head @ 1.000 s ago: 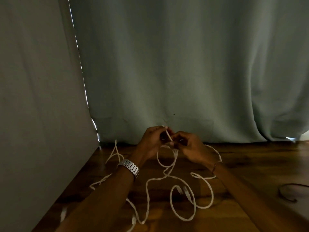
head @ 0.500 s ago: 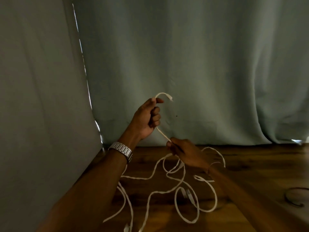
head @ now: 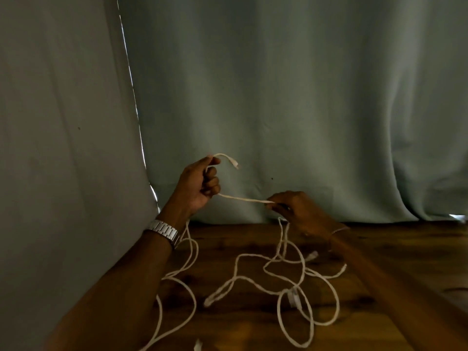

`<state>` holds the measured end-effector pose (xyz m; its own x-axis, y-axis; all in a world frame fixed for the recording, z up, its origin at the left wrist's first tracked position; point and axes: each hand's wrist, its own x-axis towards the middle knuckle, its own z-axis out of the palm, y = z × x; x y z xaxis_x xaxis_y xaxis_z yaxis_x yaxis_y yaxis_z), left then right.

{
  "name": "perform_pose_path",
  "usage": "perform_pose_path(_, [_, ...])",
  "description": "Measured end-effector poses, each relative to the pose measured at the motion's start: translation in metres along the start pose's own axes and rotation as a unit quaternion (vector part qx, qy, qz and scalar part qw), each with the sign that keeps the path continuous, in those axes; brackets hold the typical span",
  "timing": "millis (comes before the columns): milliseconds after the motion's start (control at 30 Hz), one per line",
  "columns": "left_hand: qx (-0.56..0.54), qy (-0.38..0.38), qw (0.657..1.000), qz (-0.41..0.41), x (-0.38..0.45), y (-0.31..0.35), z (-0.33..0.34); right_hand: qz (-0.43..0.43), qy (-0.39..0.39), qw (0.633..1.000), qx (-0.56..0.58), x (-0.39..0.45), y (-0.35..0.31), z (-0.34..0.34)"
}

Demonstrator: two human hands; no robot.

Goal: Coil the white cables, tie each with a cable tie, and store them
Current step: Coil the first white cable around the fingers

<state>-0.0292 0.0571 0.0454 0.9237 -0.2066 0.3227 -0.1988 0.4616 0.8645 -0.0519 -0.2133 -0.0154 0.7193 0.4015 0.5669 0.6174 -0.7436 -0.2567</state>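
White cables (head: 253, 282) lie in loose tangled loops on the wooden table (head: 379, 262). My left hand (head: 200, 186), wearing a metal watch, is raised and grips one cable near its end; the plug end (head: 234, 163) curls out over my thumb. A taut stretch of that cable (head: 243, 198) runs right to my right hand (head: 298, 211), which pinches it between the fingertips just above the table. From my right hand the cable drops into the tangle. No cable tie is visible.
A pale green curtain (head: 304, 110) hangs along the table's far edge and a grey wall (head: 63, 148) closes the left side. A dark cable loop (head: 455, 290) shows at the right edge. Loose white plugs (head: 293, 298) lie among the loops.
My hands, together over the table a second ago, have separated: the left rose with the cable end, and the right has now slid rightward, drawing the cable taut and horizontal.
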Motion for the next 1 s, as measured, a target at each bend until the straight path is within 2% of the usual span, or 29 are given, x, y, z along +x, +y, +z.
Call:
perform_pose_path(100, [-0.028, -0.015, 0.999, -0.004, -0.005, 0.012, -0.012, 0.002, 0.027, 0.997, -0.07, 0.0, 0.016, -0.007])
perform_pose_path(233, [-0.028, -0.071, 0.997, -0.008, -0.016, 0.012, -0.01, 0.006, 0.071, 0.99, -0.121, 0.006, 0.033, -0.014])
perform_pose_path(467, [0.036, -0.178, 0.983, 0.023, -0.032, 0.01, 0.01, 0.102, 0.074, 0.976, -0.179, 0.033, 0.039, -0.028])
perform_pose_path(600, [0.004, -0.164, 0.986, -0.006, -0.046, -0.004, 0.023, 0.21, 0.031, 0.976, -0.037, 0.043, 0.025, -0.032])
perform_pose_path(733, [-0.011, -0.172, 0.983, -0.068, -0.052, -0.029, 0.023, 0.209, -0.031, 0.977, -0.024, 0.043, 0.006, -0.031])
perform_pose_path(833, [0.049, -0.159, 0.98, -0.108, -0.053, -0.041, 0.023, 0.209, -0.083, 0.974, 0.01, 0.046, -0.01, -0.034])
perform_pose_path(900, [0.122, -0.121, 0.98, -0.097, -0.052, -0.049, 0.023, 0.257, -0.112, 0.956, 0.089, 0.048, -0.023, -0.04])
perform_pose_path(1000, [0.172, -0.08, 0.98, -0.056, -0.047, -0.06, 0.022, 0.327, -0.135, 0.895, 0.271, 0.047, -0.037, -0.047])
